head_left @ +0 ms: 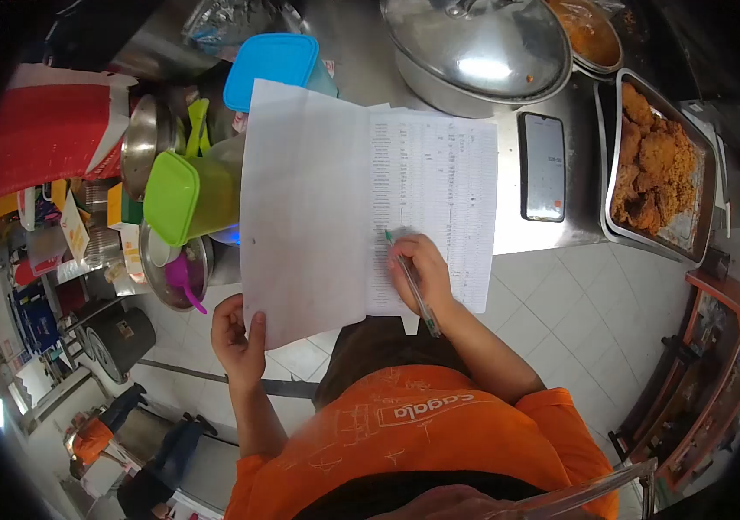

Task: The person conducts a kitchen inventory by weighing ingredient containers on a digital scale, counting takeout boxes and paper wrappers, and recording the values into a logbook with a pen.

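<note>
Printed sheets [435,199] with rows of small text and columns lie in front of me on the metal counter, partly past its edge. A blank white page [305,208] is folded over to the left. My left hand [238,336] pinches that page at its lower left corner, thumb on top. In my right hand [422,273] is a clear pen [427,316] with a green tip, which rests on or just above the printed rows; contact cannot be made out. A phone [542,166] with a lit screen lies right of the sheets.
Lidded metal pot [483,52] stands at the back, with a tray of fried chicken [656,165] at right. Blue-lidded [271,71] and green-lidded containers [172,198] and a bowl with a purple scoop [181,276] sit left. Other people [93,440] are at lower left.
</note>
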